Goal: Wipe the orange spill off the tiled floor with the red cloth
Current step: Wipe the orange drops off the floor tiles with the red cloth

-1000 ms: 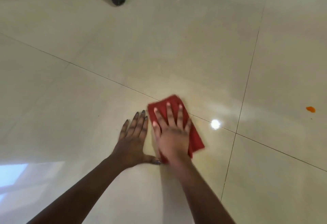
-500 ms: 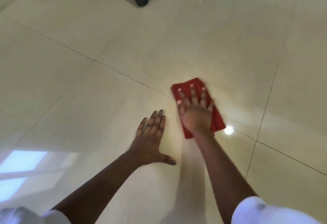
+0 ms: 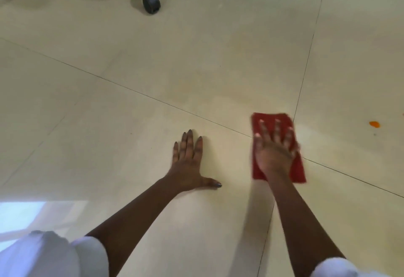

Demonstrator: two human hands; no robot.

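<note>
A person's right hand (image 3: 274, 152), fingers spread, presses a folded red cloth (image 3: 277, 145) flat on the floor (image 3: 131, 80). The left hand (image 3: 189, 163) braces open-palmed at nine o'clock. A small, bright orange spill (image 3: 374, 124) sits at three o'clock, untouched; wiping short could miss or smear it.

No readable text, no labels, no brands, no numbers, no signs

Glossy cream tiled floor (image 3: 153, 69) with thin dark grout lines. On it: a red cloth (image 3: 294, 167) at centre right, a small orange spill (image 3: 374, 124) at the right edge, chair castors (image 3: 150, 3) along the top, a flat left hand (image 3: 189, 165) at centre
</note>
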